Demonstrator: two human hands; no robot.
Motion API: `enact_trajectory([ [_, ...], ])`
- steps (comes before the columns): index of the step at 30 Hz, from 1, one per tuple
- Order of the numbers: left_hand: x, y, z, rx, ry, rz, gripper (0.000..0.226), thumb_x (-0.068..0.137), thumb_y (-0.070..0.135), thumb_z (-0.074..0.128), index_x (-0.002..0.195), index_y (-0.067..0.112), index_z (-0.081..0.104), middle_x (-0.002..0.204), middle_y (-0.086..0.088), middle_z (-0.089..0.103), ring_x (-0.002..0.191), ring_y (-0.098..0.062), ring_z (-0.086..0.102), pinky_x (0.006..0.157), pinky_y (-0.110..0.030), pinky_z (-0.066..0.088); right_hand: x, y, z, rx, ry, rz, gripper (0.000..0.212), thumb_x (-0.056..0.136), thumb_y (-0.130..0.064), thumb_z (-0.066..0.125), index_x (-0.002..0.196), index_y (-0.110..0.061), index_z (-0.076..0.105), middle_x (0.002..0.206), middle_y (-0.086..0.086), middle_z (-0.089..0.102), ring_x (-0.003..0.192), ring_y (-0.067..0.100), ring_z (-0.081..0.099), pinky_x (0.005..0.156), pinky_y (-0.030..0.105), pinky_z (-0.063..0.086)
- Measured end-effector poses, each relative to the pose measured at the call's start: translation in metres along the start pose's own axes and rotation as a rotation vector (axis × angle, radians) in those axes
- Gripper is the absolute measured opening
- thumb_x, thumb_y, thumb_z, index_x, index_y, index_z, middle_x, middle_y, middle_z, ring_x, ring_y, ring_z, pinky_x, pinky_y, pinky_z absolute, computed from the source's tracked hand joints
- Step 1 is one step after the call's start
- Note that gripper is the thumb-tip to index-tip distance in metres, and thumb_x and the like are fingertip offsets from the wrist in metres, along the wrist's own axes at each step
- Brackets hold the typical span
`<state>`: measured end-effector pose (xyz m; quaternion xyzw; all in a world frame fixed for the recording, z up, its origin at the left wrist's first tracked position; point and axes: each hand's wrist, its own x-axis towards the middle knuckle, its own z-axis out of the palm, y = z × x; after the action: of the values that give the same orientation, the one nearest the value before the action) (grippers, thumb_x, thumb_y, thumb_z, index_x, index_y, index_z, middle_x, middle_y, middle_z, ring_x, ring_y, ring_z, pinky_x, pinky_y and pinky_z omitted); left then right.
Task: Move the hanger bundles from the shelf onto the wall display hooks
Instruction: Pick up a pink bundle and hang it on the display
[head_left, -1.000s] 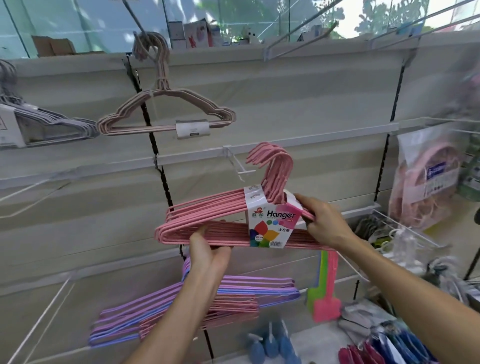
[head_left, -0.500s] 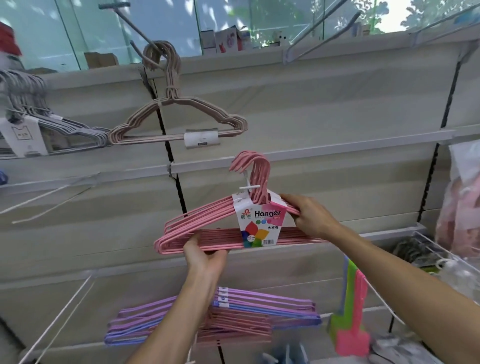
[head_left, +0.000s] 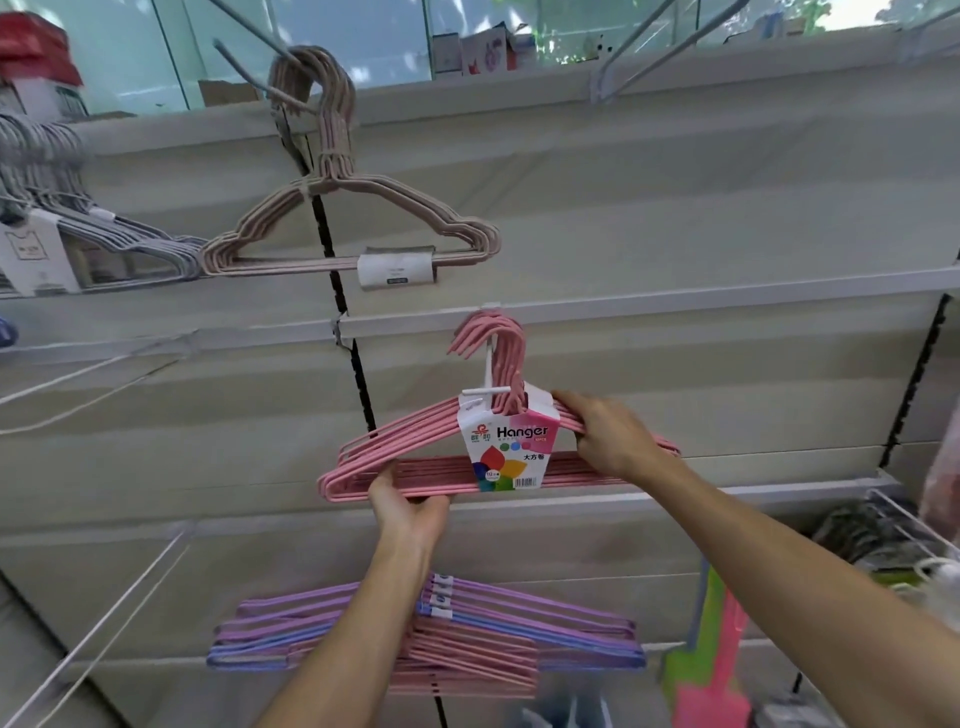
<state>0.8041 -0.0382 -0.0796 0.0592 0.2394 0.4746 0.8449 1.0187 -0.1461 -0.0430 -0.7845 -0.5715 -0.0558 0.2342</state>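
The pink hanger bundle (head_left: 415, 447) hangs with its hook necks over the white display hook (head_left: 487, 371) on the wall panel, the left hand (head_left: 408, 506) pinching the bottom bars and the right hand (head_left: 610, 441) curled round the right shoulder wires. It looks light and stiff, though the smooth coated wires (banded only by the paper "Hanger" label (head_left: 506, 447)) could fan or slide, so gripping bars and shoulder together seems the soundest hold
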Motion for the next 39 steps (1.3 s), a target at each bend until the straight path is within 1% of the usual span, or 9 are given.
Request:
enact_trajectory([
  [4,0.010,-0.007,-0.004,-0.006,0.004,0.024,0.038,0.100,0.019,0.043,0.135,0.012,0.058,0.136,-0.018,0.059,0.125,-0.037,0.055,0.111,-0.056,0.038,0.003,0.004,0.005,-0.040,0.005,-0.012,0.072,0.083,-0.003,0.055,0.147,-0.030,0.040,0.132,0.003,0.063,0.111,0.030,0.060,0.088,0.046,0.053],
  [9,0.018,-0.011,-0.006,0.029,0.009,0.053,0.038,0.099,0.018,0.048,0.134,0.017,0.061,0.128,-0.014,0.065,0.116,-0.033,0.062,0.090,-0.050,0.052,0.006,0.009,0.011,-0.024,0.010,-0.010,0.070,0.081,-0.006,0.056,0.145,-0.029,0.041,0.128,0.006,0.064,0.108,0.031,0.061,0.087,0.044,0.051],
  [13,0.022,-0.008,-0.014,0.101,0.044,0.035,0.037,0.096,0.014,0.055,0.133,0.014,0.060,0.126,-0.016,0.066,0.113,-0.033,0.064,0.091,-0.049,0.055,0.003,0.008,0.016,0.007,-0.021,0.021,0.075,0.078,-0.006,0.057,0.147,-0.030,0.038,0.130,0.006,0.060,0.113,0.031,0.057,0.095,0.047,0.048],
  [17,0.018,-0.006,-0.023,0.176,0.034,-0.010,0.037,0.095,0.015,0.062,0.131,0.010,0.057,0.121,-0.020,0.068,0.109,-0.034,0.067,0.078,-0.048,0.058,-0.001,0.005,0.017,0.003,-0.029,0.052,0.077,0.078,-0.009,0.058,0.149,-0.028,0.036,0.138,0.006,0.056,0.121,0.031,0.053,0.103,0.048,0.043],
  [21,0.011,-0.002,-0.033,0.284,-0.026,-0.098,0.035,0.098,0.017,0.056,0.131,0.005,0.056,0.119,-0.022,0.069,0.110,-0.034,0.066,0.082,-0.048,0.056,-0.012,0.001,0.015,-0.010,0.018,0.075,0.069,0.083,-0.013,0.062,0.148,-0.023,0.040,0.141,0.006,0.053,0.124,0.030,0.051,0.105,0.049,0.041],
  [25,-0.002,0.003,-0.041,0.448,-0.124,-0.197,0.039,0.099,0.015,0.056,0.136,0.003,0.053,0.123,-0.024,0.066,0.116,-0.036,0.064,0.098,-0.046,0.051,-0.034,-0.007,0.007,0.036,0.074,0.121,0.062,0.086,-0.019,0.065,0.145,-0.018,0.044,0.143,0.006,0.051,0.129,0.029,0.048,0.108,0.050,0.039],
  [29,-0.017,0.014,-0.049,0.598,-0.188,-0.254,0.041,0.101,0.012,0.051,0.141,0.003,0.044,0.127,-0.025,0.061,0.118,-0.038,0.062,0.107,-0.046,0.045,-0.062,-0.023,0.000,0.113,0.218,0.146,0.048,0.089,-0.020,0.066,0.136,-0.012,0.056,0.132,0.009,0.059,0.121,0.028,0.054,0.105,0.039,0.041],
  [34,-0.039,0.034,-0.060,0.741,-0.296,-0.252,0.024,0.100,0.013,0.052,0.121,0.004,0.059,0.117,-0.015,0.071,0.106,-0.032,0.067,0.088,-0.039,0.054,-0.103,-0.060,-0.009,0.194,0.337,0.155,0.031,0.091,-0.015,0.066,0.121,-0.008,0.066,0.118,0.008,0.068,0.108,0.024,0.062,0.097,0.033,0.046],
  [39,-0.074,0.050,-0.066,0.896,-0.457,-0.109,0.021,0.100,0.017,0.055,0.114,0.008,0.067,0.098,-0.008,0.075,0.085,-0.026,0.073,0.076,-0.035,0.058,-0.164,-0.105,-0.012,0.273,0.445,0.138,0.018,0.092,-0.017,0.065,0.109,-0.015,0.070,0.101,-0.006,0.071,0.092,0.006,0.065,0.081,0.007,0.042],
])
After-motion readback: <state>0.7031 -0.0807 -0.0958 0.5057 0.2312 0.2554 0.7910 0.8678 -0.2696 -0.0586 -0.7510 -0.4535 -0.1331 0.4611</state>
